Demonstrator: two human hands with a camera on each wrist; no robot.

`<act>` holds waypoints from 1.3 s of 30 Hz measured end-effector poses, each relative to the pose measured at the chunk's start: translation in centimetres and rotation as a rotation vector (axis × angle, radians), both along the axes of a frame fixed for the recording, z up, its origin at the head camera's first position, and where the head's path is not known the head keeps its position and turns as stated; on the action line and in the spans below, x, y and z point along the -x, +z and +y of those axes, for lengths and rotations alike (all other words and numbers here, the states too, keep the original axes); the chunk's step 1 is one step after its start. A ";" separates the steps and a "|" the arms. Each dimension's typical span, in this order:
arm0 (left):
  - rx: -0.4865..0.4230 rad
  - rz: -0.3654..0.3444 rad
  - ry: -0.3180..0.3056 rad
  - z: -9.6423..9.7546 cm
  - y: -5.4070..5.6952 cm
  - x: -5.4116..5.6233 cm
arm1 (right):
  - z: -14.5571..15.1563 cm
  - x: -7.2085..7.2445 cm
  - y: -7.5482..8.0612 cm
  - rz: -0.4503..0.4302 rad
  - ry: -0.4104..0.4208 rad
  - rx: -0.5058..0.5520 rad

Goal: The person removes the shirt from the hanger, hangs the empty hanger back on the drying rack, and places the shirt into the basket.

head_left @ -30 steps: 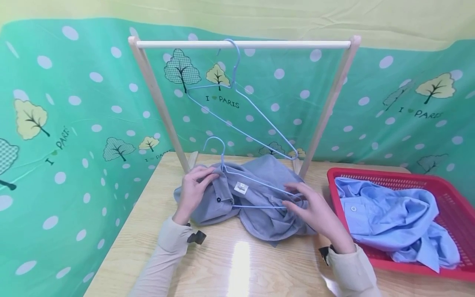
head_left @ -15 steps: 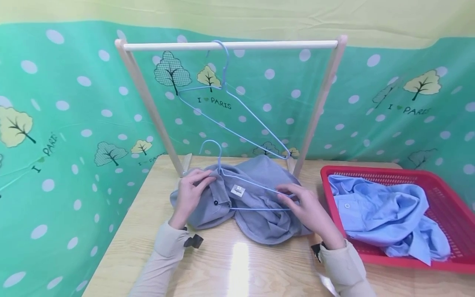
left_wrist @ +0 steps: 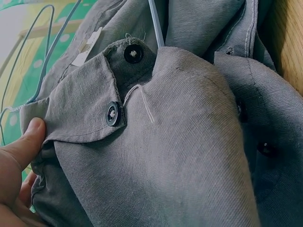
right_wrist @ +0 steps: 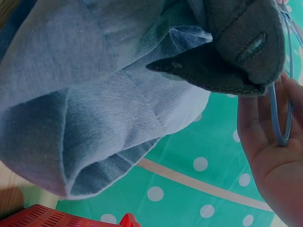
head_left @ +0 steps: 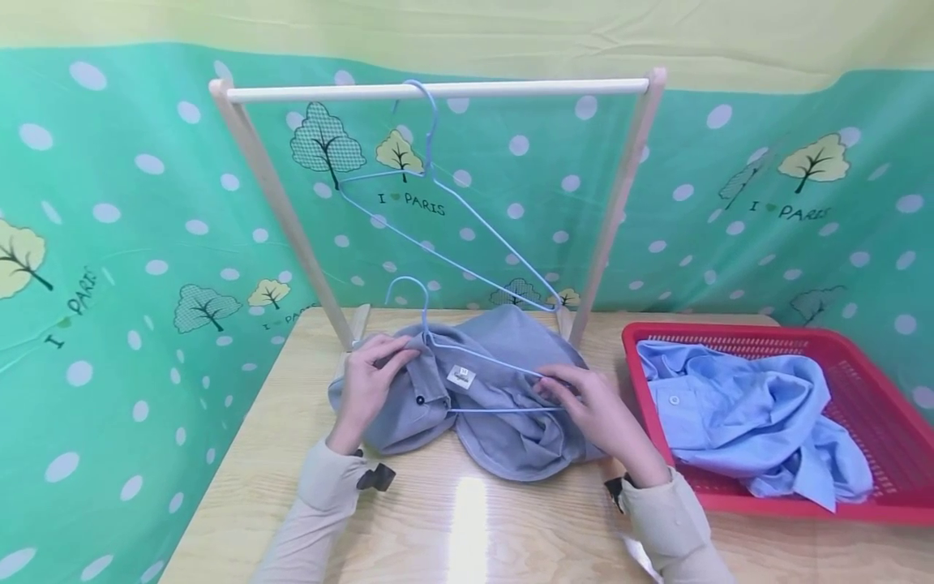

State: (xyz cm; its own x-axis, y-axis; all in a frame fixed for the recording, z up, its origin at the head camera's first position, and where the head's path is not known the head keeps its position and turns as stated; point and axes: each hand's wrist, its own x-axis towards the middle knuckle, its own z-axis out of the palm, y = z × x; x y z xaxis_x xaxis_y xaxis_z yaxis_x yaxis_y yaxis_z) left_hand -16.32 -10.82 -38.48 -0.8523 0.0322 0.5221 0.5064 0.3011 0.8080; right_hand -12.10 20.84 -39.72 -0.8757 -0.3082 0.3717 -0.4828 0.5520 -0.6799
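Observation:
A grey shirt (head_left: 503, 331) lies bunched on the table, its collar toward the rack. My left hand (head_left: 367, 381) pinches the shirt's collar beside the hook of a blue hanger (head_left: 426, 307); in the left wrist view the thumb (left_wrist: 34, 132) presses on the fabric near a dark button (left_wrist: 112, 113). The hanger's arm runs across the neck opening, above a white label (head_left: 460, 376). At its other end my right hand (head_left: 601, 412) grips the hanger. The right wrist view has the hanger's end (right_wrist: 282, 138) lying against the palm, with a shirt flap hiding some fingertips.
Behind the shirt stands a wooden rack (head_left: 616, 203) with a white bar (head_left: 511, 89). A second blue hanger (head_left: 481, 223) hangs from it. On the right, a red basket (head_left: 876, 389) holds a light blue shirt (head_left: 759, 414). Patterned green cloth (head_left: 146, 324) surrounds the table (head_left: 409, 519).
The head view has turned slightly right, so everything sits further left. My right thumb and fingers, spread apart earlier, have come together on the hanger's upper arm. My left hand keeps its pinch on the collar.

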 end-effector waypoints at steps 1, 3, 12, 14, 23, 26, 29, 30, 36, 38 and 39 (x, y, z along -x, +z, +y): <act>0.001 0.001 0.003 0.0 0.0 0.0 | 0.0 0.0 0.0 -0.008 0.002 0.004; 0.000 0.005 0.005 0.0 -0.1 0.0 | 0.0 0.0 0.0 -0.023 0.004 0.015; -0.022 0.026 -0.014 -0.1 -0.5 0.1 | 0.2 -0.2 -0.1 0.002 0.010 0.047; -0.025 0.022 -0.019 -0.2 -0.7 0.0 | 0.4 -0.3 -0.2 0.006 0.010 0.042; 0.006 0.012 -0.007 -0.2 -0.5 0.1 | 0.9 -0.1 -0.1 0.010 0.006 0.039; 0.005 0.024 -0.014 -0.2 -0.4 0.2 | 1.1 -0.1 0.1 0.006 0.008 0.039; 0.003 0.034 -0.024 -0.2 -0.4 0.3 | 1.1 0.0 0.2 -0.001 0.012 0.045; 0.003 0.035 -0.024 -0.2 -0.4 0.3 | 1.1 0.0 0.2 -0.001 0.015 0.048; 0.010 0.030 -0.024 -0.4 -0.6 0.2 | 1.1 -0.1 0.1 -0.027 0.011 0.053; 0.018 0.030 -0.021 -0.5 -0.7 0.1 | 1.2 -0.3 0.1 -0.042 0.006 0.049; 0.022 0.028 -0.018 -0.5 -0.7 0.0 | 1.3 -0.3 0.2 -0.052 0.005 0.051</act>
State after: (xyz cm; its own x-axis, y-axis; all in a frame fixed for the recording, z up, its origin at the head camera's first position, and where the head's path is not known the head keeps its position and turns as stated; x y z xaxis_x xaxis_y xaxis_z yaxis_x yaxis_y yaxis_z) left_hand -16.33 -11.36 -39.20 -0.8363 0.0594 0.5450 0.5345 0.3096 0.7864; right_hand -11.78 22.12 -39.56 -0.8928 -0.2946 0.3408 -0.4486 0.5135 -0.7315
